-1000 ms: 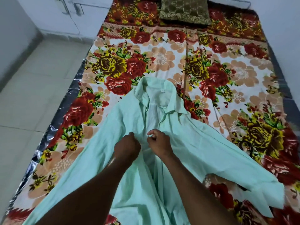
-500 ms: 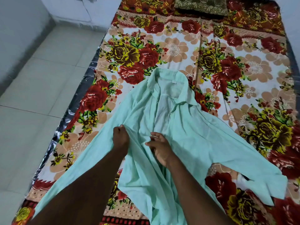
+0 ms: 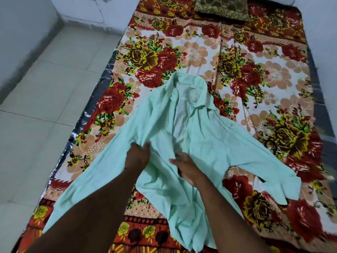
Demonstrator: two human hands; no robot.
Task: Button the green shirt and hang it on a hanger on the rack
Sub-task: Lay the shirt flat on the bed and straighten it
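shirt (image 3: 209, 143) lies front-open, collar far, on floral bedsheet (image 3: 191, 52). left hand (image 3: 137, 156) grips a bunched front edge; right hand (image 3: 186, 168) rests on the other edge, pinch unclear. best to draw both edges flat, aligned, before starting buttons.

green shirt (image 3: 209, 141) on bedsheet (image 3: 255, 79), L hand (image 3: 137, 155) gripping, R hand (image 3: 187, 168) flat
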